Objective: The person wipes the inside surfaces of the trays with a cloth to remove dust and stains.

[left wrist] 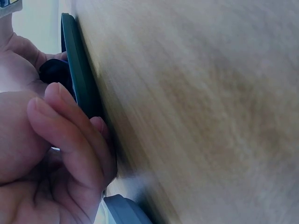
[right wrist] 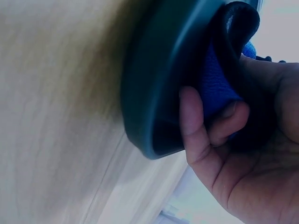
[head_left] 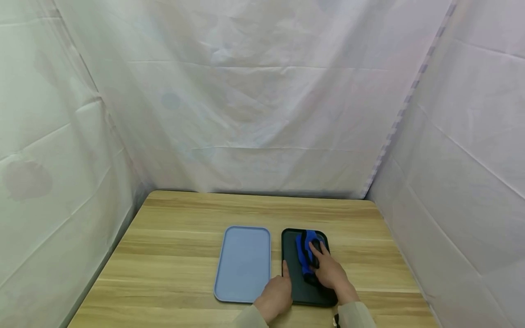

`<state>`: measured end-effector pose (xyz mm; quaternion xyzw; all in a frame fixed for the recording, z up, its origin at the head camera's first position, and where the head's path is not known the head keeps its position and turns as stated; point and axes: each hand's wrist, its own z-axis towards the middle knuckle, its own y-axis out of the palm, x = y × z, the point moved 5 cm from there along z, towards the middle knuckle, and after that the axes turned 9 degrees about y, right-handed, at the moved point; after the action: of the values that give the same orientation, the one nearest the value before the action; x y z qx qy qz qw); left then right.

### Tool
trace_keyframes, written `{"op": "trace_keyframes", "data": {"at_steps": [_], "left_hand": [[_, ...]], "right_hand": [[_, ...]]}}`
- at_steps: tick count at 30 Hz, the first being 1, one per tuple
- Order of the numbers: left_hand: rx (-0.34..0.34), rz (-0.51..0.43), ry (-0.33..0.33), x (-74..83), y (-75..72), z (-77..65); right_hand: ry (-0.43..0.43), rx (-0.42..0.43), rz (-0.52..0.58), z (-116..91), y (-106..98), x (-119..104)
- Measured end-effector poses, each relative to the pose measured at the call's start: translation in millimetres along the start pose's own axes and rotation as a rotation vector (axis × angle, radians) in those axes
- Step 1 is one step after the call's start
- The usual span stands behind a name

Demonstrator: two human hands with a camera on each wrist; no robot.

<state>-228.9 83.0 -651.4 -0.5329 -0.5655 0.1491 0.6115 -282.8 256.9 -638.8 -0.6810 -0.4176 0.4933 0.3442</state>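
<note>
Blue-and-black bundle (head_left: 305, 255) in the right grip (head_left: 329, 270), on dark tray (head_left: 305, 295).

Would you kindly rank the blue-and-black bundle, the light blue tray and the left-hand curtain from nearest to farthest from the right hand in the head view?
1. Blue-and-black bundle: touching the right hand, on the dark green tray.
2. Light blue tray: left of the dark green tray.
3. Left-hand curtain: at the far left.

Soft light, blurry wrist views
</note>
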Motion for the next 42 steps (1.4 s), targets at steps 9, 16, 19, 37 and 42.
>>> {"op": "trace_keyframes", "data": {"at_steps": [9,16,19,37,42], "left_hand": [[-0.002,0.005,0.004,0.2,-1.3,-0.4],[-0.001,0.0,0.008,0.4,-1.1,-0.9],[-0.004,0.006,0.005,0.5,-1.1,-0.3],[0.007,0.03,0.008,0.8,-2.1,0.4],[0.015,0.049,0.011,0.5,-2.9,0.5]], "right_hand": [[0.004,-0.011,-0.01,5,-1,0],[0.006,-0.005,-0.013,9,-1,-1],[-0.003,0.003,-0.014,10,-1,-1],[0.04,0.017,-0.007,5,5,-11],[0.031,0.04,-0.01,4,7,-13]]}}
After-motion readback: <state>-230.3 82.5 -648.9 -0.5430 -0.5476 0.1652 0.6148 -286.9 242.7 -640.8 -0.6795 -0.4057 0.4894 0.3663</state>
